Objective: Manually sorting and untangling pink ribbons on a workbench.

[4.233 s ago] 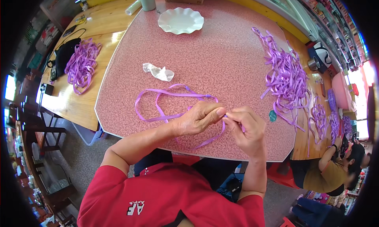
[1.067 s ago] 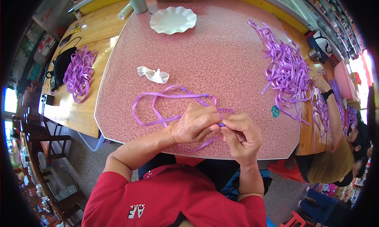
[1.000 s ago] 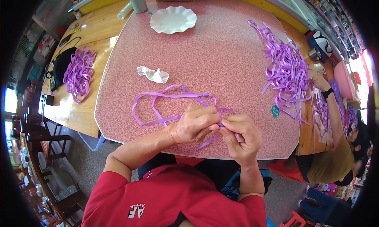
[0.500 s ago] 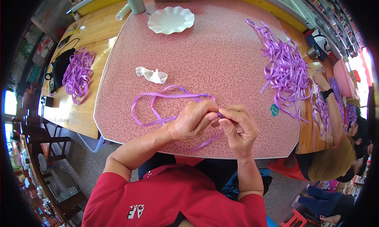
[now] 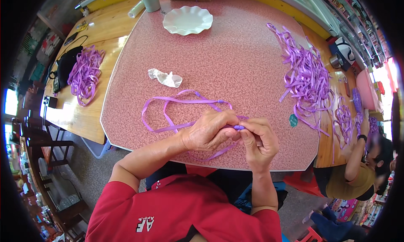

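A purple lanyard (image 5: 189,100) lies in loops on the pink speckled table (image 5: 227,52) and runs up into both my hands. My left hand (image 5: 212,130) pinches its strap beside a small darker purple clasp piece (image 5: 239,127). Thumb and fingertips of my right hand (image 5: 259,141) close on the other side of that piece. The two hands nearly touch, just above the table's front edge. Some of the strap is hidden behind my fingers.
A heap of purple lanyards (image 5: 305,69) lies at the right, another pile (image 5: 86,71) on the wooden table at left. Farther back are a white scalloped dish (image 5: 188,20) and crumpled tissue (image 5: 165,78). A co-worker (image 5: 355,174) sits at the right.
The purple clasp piece now shows more between my fingertips, and both hands have shifted slightly. At the right, the co-worker's arm has pulled back from the lanyards.
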The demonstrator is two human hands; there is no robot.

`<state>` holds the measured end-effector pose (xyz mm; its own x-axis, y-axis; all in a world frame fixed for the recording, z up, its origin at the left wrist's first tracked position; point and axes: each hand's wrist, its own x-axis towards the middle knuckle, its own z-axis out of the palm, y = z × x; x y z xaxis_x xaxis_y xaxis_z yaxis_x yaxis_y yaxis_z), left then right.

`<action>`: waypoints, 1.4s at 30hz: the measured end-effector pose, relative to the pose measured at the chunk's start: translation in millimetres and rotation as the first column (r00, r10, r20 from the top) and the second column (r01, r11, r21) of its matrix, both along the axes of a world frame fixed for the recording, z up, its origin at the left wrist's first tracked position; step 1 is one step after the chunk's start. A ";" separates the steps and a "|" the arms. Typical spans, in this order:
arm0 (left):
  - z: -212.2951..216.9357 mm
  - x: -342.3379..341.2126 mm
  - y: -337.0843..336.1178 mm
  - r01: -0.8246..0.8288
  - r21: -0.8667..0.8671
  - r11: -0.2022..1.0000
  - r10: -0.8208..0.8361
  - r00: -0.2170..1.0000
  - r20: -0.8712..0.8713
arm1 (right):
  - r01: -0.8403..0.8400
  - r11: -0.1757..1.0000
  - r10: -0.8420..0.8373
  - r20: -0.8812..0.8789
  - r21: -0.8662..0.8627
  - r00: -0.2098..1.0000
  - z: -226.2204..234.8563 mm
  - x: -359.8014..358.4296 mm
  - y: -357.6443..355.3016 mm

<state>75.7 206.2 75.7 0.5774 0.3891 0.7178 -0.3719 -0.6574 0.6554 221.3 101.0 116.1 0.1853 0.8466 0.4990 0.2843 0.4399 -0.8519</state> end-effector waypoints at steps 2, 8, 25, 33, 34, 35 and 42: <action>1.3 2.1 -3.4 -0.010 -0.023 1.000 0.011 1.000 0.022 | 0.051 0.998 -0.053 0.057 0.041 0.997 -4.9 -2.0 -0.4; 0.7 -1.9 0.6 -0.069 0.042 0.997 0.069 0.997 0.017 | 0.032 0.999 -0.034 0.123 0.014 0.992 -1.9 -1.2 -3.3; 3.7 -3.8 -8.1 -0.120 -0.029 0.992 0.122 0.992 0.046 | 0.019 0.987 -0.057 0.230 0.162 0.972 -5.2 -1.3 7.5; 11.8 -1.1 -10.2 -0.156 -0.301 0.941 0.077 0.963 -0.259 | 0.048 0.970 -0.144 0.402 0.239 0.904 -8.3 10.3 15.0; 10.9 -0.9 -11.3 -0.157 -0.302 0.940 0.078 0.963 -0.259 | 0.067 0.976 -0.144 0.384 0.208 0.912 -7.8 10.8 15.3; 8.7 -1.3 -12.3 -0.089 -0.470 0.878 -0.023 0.973 -0.228 | 0.083 0.981 -0.144 0.366 0.177 0.919 -7.8 10.8 16.2; 14.6 -7.0 -10.5 0.076 -0.667 0.741 -0.226 0.964 -0.141 | 0.100 0.986 -0.136 0.289 0.135 0.948 -7.0 10.2 10.8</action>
<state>68.6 195.7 90.3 0.7697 0.6113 0.1841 -0.2410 0.0111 0.9705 231.5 111.8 109.0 0.1088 0.7600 0.6408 0.5721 0.4793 -0.6656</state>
